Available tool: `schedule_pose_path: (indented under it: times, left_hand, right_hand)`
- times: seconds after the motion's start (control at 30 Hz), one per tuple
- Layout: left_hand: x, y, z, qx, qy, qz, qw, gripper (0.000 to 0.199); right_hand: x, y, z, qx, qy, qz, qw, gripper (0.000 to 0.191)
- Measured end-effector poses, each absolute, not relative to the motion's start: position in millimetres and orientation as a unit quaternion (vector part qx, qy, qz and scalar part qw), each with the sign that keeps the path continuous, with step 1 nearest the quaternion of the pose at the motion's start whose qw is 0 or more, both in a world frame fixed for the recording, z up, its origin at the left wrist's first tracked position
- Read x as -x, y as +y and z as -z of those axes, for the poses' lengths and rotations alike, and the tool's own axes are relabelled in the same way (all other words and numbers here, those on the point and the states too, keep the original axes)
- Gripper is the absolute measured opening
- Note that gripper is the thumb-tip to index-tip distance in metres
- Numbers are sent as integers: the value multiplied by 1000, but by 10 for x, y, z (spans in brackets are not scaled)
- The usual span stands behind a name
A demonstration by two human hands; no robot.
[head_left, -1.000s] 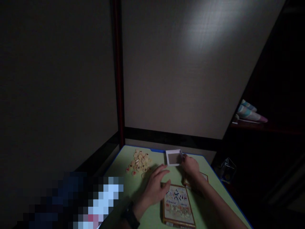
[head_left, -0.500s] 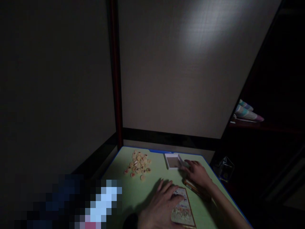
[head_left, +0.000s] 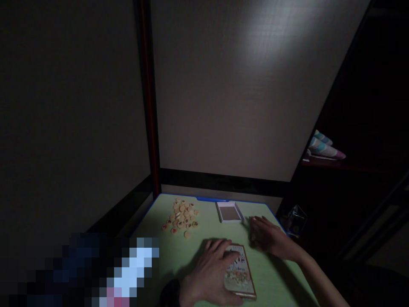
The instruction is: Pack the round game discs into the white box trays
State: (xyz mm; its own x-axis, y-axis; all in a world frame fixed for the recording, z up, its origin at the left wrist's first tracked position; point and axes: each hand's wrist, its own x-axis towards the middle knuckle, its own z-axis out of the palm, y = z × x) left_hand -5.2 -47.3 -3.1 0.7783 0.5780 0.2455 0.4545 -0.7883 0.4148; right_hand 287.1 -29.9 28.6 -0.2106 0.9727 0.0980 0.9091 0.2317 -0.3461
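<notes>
My left hand (head_left: 211, 270) is spread across a flat printed chess box (head_left: 240, 273) with a brown edge, thumb at its near side and fingers toward the far side. Right of that box, my right hand (head_left: 266, 238) is raised a little over the table with its fingers curled. A small brownish patch shows at those fingertips, but it is too dark to name. Round wooden chess pieces (head_left: 182, 215), some with red or dark marks, lie in a loose heap at the far left. A shallow white-rimmed tray (head_left: 218, 209) lies beyond my hands.
The light green table (head_left: 204, 234) has a blue rim and stands against a pale panelled wall (head_left: 223, 106). At right are a dark shelf with colourful cloth (head_left: 326, 147) and a shiny dark bag (head_left: 295, 221). A pixelated patch covers the lower left.
My right hand has drawn away from the tray, its fingers curling. The brown-edged flat thing under it no longer shows on the table. My left hand stays on the chess box.
</notes>
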Motion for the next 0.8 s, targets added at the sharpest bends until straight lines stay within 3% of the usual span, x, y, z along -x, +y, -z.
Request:
schedule_pose_path:
  times: [0.13, 0.3, 0.53, 0.7, 0.8]
  left_hand:
    - [21, -466, 72, -925, 284, -201, 155, 88]
    - [7, -461, 102, -926, 285, -204, 143, 85]
    - [48, -422, 58, -932, 266, -200, 145, 85]
    - [94, -421, -19, -929, 277, -206, 133, 61]
    - [97, -417, -22, -923, 299, -213, 120, 47]
  right_hand:
    - [-2363, -544, -244, 509, -753, -289, 301, 60]
    - [-2066, -645, 23, 414, -757, -356, 358, 65]
    - [-2075, -593, 118, 399, -791, -301, 354, 71]
    - [-2080, -571, 86, 517, -756, -176, 361, 39]
    - [-2154, -553, 48, 659, -697, -18, 283, 31]
